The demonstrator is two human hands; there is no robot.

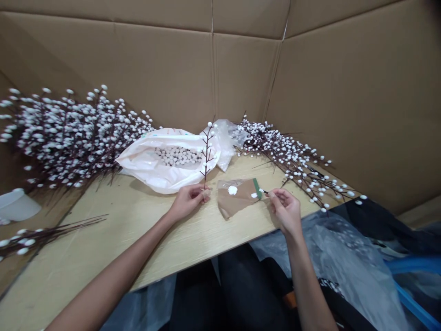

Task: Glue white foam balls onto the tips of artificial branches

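My left hand (190, 200) pinches the lower end of an artificial berry branch (206, 154), which stands upright with a few white berries on its brown twigs. My right hand (285, 208) is closed on a thin dark stick with a white tip (264, 191); whether it is a brush or a twig I cannot tell. Its tip is at the green-edged side of a brown cardboard piece (237, 202). Two white blobs (232, 190) of a paste-like substance lie on that cardboard. Behind my left hand, an open white plastic bag (151, 177) holds many loose whitish berries (179, 156).
Bundled white-berry branches (79, 138) are heaped at the back left, with another pile (282, 149) at the right. A white cup (19, 204) and more stems (24, 241) lie left. Cardboard walls (165, 69) enclose the wooden table (138, 248). Clear plastic (344, 257) hangs at right.
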